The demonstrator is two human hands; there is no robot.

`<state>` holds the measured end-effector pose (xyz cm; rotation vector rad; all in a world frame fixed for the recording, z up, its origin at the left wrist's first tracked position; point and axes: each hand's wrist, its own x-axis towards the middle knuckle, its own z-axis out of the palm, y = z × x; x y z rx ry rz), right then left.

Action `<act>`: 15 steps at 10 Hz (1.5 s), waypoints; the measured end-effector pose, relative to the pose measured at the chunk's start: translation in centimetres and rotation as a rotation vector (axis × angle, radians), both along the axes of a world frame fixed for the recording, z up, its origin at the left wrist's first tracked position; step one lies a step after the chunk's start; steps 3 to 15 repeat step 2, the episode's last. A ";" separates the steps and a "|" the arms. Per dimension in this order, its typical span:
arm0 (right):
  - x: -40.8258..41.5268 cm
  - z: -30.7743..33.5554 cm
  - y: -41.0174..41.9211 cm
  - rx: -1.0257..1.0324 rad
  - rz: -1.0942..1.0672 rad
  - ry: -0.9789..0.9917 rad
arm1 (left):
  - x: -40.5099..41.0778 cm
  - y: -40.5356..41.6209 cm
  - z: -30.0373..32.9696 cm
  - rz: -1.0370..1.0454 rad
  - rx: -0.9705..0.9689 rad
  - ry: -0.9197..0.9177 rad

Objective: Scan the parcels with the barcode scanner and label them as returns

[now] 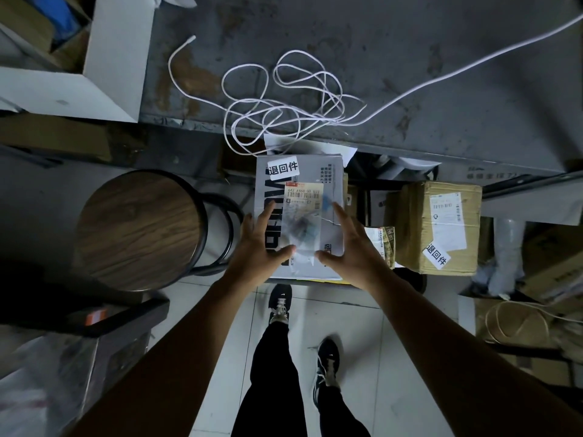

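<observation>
Wood-grain is showing on the round stool [138, 228] sitting at nine o'clock, with nothing lying on it. Moving rightward, the left hand [258, 244] is reaching over the white parcel [299, 216] at the centre, fingers spread and straight, thumb lying on the box top; it is gripping nothing. The parcel is lying on a low stack under the grey counter [410, 74] edge, already wearing a return sticker [283, 167] at its twelve o'clock corner, just above the shipping label [304, 197]. A small clear bag (its contents too blurred to name) seems to be resting on that label between the two hands. The right hand [353, 244] is mirroring the left at the box's three o'clock side, fingers likewise open and flat. Further right, at three o'clock, a brown carton [438, 228] is standing with its own return sticker [437, 254] beside a white label. At twelve o'clock a white cord [284, 102] is lying tangled on the counter.

Judging by the stickers, both visible parcels are already marked as returns. No scanner is showing anywhere, so whether scanning is finished cannot be told; remaining parcels, if any, are lying out of view.
</observation>
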<state>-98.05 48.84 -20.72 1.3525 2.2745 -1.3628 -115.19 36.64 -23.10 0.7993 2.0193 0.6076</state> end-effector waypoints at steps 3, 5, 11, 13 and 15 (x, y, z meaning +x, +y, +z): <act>1.1 1.5 -0.6 0.090 0.012 -0.021 | 1.0 0.1 2.6 -0.049 -0.025 0.224; 1.1 1.5 -0.6 0.090 0.012 -0.021 | 1.0 0.1 2.6 -0.049 -0.025 0.224; 1.1 1.5 -0.6 0.090 0.012 -0.021 | 1.0 0.1 2.6 -0.049 -0.025 0.224; 1.1 1.5 -0.6 0.090 0.012 -0.021 | 1.0 0.1 2.6 -0.049 -0.025 0.224; 1.1 1.5 -0.6 0.090 0.012 -0.021 | 1.0 0.1 2.6 -0.049 -0.025 0.224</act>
